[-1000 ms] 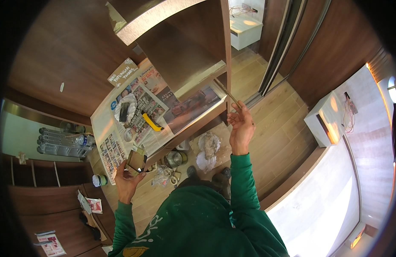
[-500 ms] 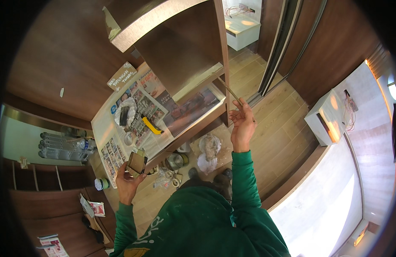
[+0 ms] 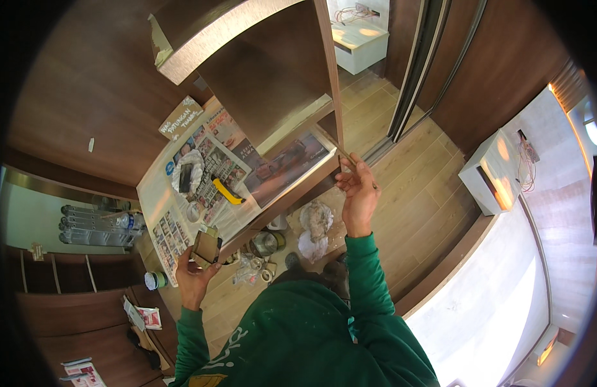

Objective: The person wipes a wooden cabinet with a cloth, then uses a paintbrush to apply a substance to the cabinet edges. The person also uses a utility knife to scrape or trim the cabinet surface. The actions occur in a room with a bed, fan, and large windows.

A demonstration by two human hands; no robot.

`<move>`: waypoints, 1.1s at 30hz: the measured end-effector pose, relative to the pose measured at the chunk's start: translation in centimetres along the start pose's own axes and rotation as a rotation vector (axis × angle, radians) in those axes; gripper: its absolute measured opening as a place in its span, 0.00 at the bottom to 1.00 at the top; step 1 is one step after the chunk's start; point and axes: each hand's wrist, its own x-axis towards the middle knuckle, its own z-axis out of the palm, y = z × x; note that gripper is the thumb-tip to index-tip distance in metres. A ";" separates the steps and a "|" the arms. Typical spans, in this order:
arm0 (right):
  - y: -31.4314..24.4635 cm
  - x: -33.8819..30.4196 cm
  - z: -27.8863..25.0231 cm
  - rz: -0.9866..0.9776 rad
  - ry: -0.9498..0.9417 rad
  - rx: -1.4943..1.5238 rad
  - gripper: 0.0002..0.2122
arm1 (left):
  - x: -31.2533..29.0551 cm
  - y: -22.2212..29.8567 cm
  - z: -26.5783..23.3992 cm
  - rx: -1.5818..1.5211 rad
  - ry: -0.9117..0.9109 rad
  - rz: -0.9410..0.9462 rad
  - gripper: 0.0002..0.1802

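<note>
My left hand [image 3: 194, 278] is closed around a small squarish container [image 3: 207, 246] with a brown face, held beside the newspaper-covered worktop's near left end. A pale piece and a dark piece show at its edges. My right hand [image 3: 359, 201] is raised off the worktop's right end, its fingers pinching a thin brown stick-like tool [image 3: 346, 157]. The tool slants up and left toward the edge of the brown cabinet panel [image 3: 266, 71]; its exact kind is too small to make out. A strip along that panel's lower edge [image 3: 295, 124] looks pale and rough.
On the newspaper [image 3: 214, 151] lie a yellow-handled cutter [image 3: 227, 191] and a crumpled white wrapping [image 3: 187, 171] with a dark object. Below, the floor holds a jar [image 3: 265, 243], plastic bags [image 3: 248, 269] and a stained cloth [image 3: 316, 222]. A folded ladder [image 3: 95, 226] lies left.
My right hand has shifted slightly left and down, its fingers more curled. The thin tool has been drawn lower, away from the panel's edge. My left hand holds nearly still.
</note>
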 end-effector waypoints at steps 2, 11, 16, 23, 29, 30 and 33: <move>-0.3 0.8 0.0 -0.034 0.007 0.002 0.20 | 0.2 -0.2 0.1 -0.024 -0.006 -0.010 0.48; -1.6 2.6 -0.1 -0.081 0.065 0.032 0.20 | 0.1 -0.3 0.0 -0.026 0.000 -0.029 0.48; -1.2 1.8 -0.6 -0.119 0.034 0.030 0.20 | 0.2 -0.7 -0.1 0.080 0.006 -0.029 0.48; -0.8 2.1 -0.2 -0.100 0.049 0.066 0.17 | 0.5 -1.6 0.3 -0.026 0.000 -0.009 0.49; -0.8 1.8 -0.3 -0.072 0.040 0.073 0.17 | 0.5 -1.3 0.3 0.026 -0.011 0.007 0.49; -0.9 1.8 -0.4 -0.089 0.030 0.062 0.18 | 0.5 -1.2 0.3 0.011 -0.009 0.004 0.49; -1.1 1.9 -0.4 -0.089 0.018 0.024 0.19 | 0.4 -0.9 0.3 -0.003 -0.008 -0.004 0.48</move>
